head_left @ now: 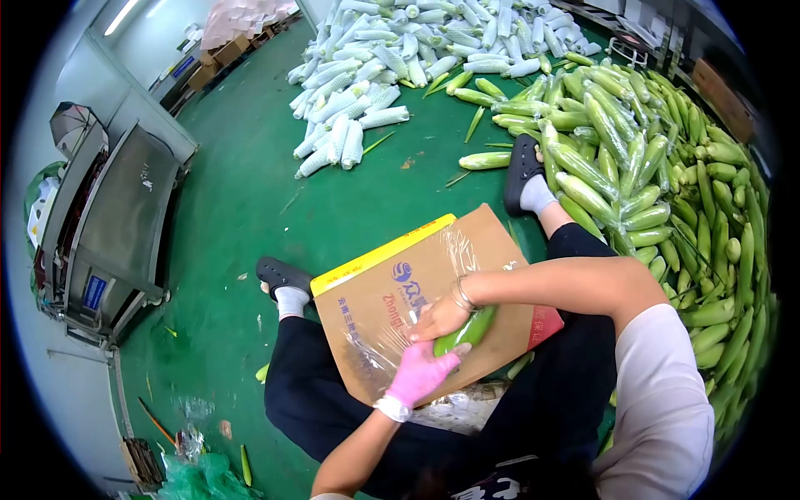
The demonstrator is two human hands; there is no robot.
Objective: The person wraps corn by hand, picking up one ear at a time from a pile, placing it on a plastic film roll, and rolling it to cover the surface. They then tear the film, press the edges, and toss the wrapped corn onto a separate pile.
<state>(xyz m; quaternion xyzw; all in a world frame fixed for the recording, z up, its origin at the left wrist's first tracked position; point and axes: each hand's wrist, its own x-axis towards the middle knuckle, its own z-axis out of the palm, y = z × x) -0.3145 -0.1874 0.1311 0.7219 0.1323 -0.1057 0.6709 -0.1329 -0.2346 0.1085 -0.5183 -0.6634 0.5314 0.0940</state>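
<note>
A cardboard sheet point(358, 312) with a yellow edge and printed lettering lies across my lap. Clear plastic film point(367, 350) is spread over it, wrinkled and shiny. On the film rests a green ear of corn point(467, 332) in its husk. My left hand point(419, 372), in a pink glove, is closed around the lower end of the corn, thumb on its near side. My bare right hand point(443, 318), with a bracelet at the wrist, crosses over the upper part of the corn. Its fingers are bent against the film, close to the glove, and partly hide the ear.
A large heap of green corn point(708, 242) fills the right side, some ears film-wrapped point(612, 142). Ahead lies a pile of corn in white foam nets point(408, 50). A metal cart point(117, 225) stands left. Green plastic point(204, 479) lies lower left.
</note>
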